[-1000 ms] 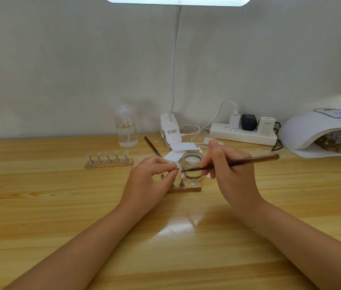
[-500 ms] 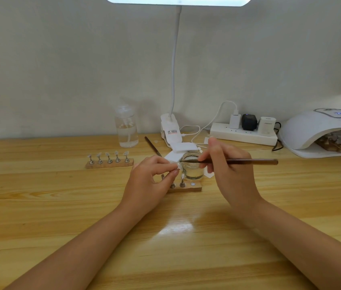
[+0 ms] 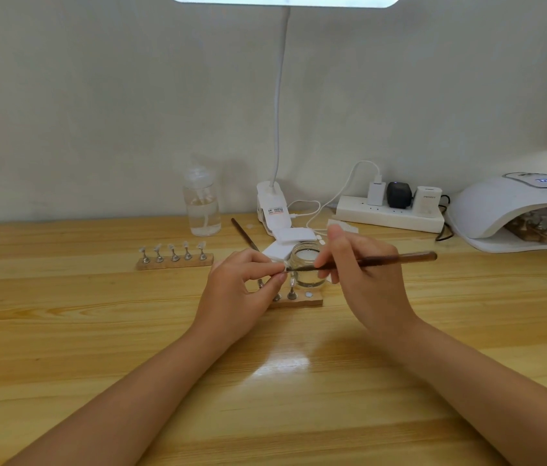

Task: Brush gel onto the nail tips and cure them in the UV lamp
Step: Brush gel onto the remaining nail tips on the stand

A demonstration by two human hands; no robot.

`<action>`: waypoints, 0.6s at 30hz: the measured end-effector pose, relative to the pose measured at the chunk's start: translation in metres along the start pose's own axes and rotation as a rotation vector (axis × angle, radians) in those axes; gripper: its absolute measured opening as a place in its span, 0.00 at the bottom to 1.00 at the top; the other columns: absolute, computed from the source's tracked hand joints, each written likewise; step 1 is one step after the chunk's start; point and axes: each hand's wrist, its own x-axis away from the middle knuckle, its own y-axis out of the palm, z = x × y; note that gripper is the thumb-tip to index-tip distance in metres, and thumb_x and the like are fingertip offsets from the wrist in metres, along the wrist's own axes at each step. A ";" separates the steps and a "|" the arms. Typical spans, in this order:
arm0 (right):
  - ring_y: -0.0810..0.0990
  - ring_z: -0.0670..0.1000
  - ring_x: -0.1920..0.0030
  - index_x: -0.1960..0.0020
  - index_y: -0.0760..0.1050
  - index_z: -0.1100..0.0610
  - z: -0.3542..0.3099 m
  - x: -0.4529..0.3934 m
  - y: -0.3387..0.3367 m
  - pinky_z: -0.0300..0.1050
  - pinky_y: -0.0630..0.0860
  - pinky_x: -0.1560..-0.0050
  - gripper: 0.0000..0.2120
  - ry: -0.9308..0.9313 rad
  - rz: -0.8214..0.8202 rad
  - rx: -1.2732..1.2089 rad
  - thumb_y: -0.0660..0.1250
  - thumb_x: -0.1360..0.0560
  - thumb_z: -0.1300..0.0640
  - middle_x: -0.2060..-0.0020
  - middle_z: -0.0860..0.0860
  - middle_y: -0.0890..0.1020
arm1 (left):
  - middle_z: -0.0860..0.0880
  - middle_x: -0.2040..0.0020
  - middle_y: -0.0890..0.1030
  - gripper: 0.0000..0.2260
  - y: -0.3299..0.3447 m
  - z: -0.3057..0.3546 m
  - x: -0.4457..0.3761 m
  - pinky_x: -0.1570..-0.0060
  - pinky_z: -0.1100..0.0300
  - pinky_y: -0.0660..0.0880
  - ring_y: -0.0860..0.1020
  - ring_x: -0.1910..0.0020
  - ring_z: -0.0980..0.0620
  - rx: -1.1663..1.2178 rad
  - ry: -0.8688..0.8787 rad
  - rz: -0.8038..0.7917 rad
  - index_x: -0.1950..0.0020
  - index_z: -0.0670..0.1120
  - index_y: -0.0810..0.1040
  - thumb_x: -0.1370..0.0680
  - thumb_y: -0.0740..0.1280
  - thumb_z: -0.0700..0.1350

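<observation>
My left hand (image 3: 238, 284) pinches a small clear nail tip (image 3: 286, 265) on its stand, lifted just above a wooden holder block (image 3: 312, 301). My right hand (image 3: 362, 277) grips a brown gel brush (image 3: 399, 258) that lies almost level, its bristle end touching the nail tip. A small glass jar (image 3: 307, 269) stands right behind the brush. A second wooden holder (image 3: 174, 262) with several nail tips sits to the left. The white UV lamp (image 3: 514, 210) stands at the far right with another holder inside.
A clear pump bottle (image 3: 202, 201) and a clip lamp base (image 3: 271, 210) stand near the wall. White pads (image 3: 294, 237) lie behind the jar, and a spare brush (image 3: 243, 233) beside them. A power strip (image 3: 389, 215) with plugs lies at the back right.
The right hand has shifted the brush from the jar's mouth down and left onto the nail tip. The left hand has stayed in place.
</observation>
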 end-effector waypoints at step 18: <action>0.76 0.40 0.74 0.69 0.77 0.54 -0.002 0.000 -0.001 0.29 0.70 0.69 0.18 0.044 0.024 -0.020 0.59 0.22 0.59 0.77 0.44 0.77 | 0.59 0.59 0.78 0.07 -0.002 0.003 0.001 0.44 0.43 0.70 0.77 0.54 0.55 0.012 -0.021 -0.003 0.52 0.47 0.83 0.29 0.71 0.40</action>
